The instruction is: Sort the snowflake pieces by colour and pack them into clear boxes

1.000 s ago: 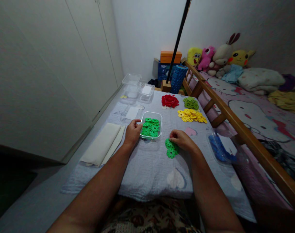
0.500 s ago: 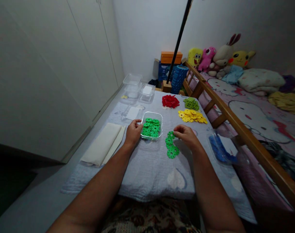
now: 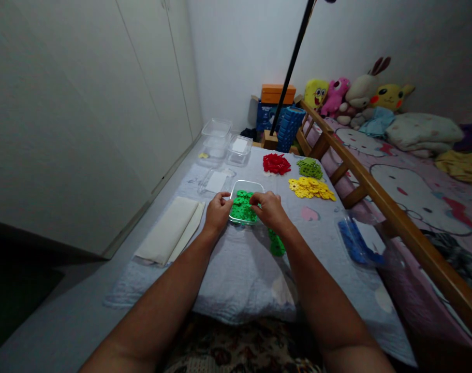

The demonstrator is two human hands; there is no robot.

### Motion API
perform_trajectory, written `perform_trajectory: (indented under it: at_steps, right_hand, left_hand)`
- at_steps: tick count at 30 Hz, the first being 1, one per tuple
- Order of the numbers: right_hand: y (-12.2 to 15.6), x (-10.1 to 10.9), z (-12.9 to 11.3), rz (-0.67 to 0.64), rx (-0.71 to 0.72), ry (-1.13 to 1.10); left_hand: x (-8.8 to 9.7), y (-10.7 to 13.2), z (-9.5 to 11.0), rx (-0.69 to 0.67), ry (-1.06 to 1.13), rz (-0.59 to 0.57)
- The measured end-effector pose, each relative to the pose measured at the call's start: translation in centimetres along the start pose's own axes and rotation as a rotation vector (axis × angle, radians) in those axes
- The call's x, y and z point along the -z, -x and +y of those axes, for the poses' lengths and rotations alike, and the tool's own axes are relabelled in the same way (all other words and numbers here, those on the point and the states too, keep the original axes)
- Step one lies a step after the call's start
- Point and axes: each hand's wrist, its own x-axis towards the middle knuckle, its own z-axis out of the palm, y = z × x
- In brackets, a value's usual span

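Note:
My left hand (image 3: 219,211) is closed on the left rim of a clear plastic container (image 3: 247,184), thumb and fingers at its edge. Inside lie many green flower-shaped plastic discs (image 3: 240,208). Over the right half of the container, my right hand (image 3: 270,207) has its fingers pinched, with a green disc at the fingertips, partly hidden by the hand. A few loose green discs (image 3: 277,246) rest on the cloth below my right wrist, which covers some of them.
Piles of red pieces (image 3: 276,163), light green pieces (image 3: 309,168) and yellow discs (image 3: 312,188) lie beyond. A container of blue pieces (image 3: 358,241) sits right, by the wooden bed rail (image 3: 379,184). Clear containers (image 3: 216,129), a lid (image 3: 216,182) and a folded cream cloth (image 3: 170,228) are left.
My right hand has moved left from the loose green discs to above the container, carrying a disc. My left hand keeps its place at the rim. The view has shifted slightly.

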Motion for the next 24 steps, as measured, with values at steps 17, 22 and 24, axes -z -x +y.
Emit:
perform_trajectory:
  at_steps: [17,22,24]
  right_hand:
    - [2.4,2.5,6.0,-0.046,-0.099,-0.080]
    - [3.9,1.9,7.8,-0.279,-0.186,-0.069]
    - [4.1,1.6,7.8,-0.304,-0.200,-0.059]
  left_hand:
    - [0.0,-0.1,0.2,0.006,-0.015,0.004]
    - [0.0,0.0,0.2,0.012,-0.010,0.000]
    - [0.1,0.0,0.2,0.011,-0.014,0.002]
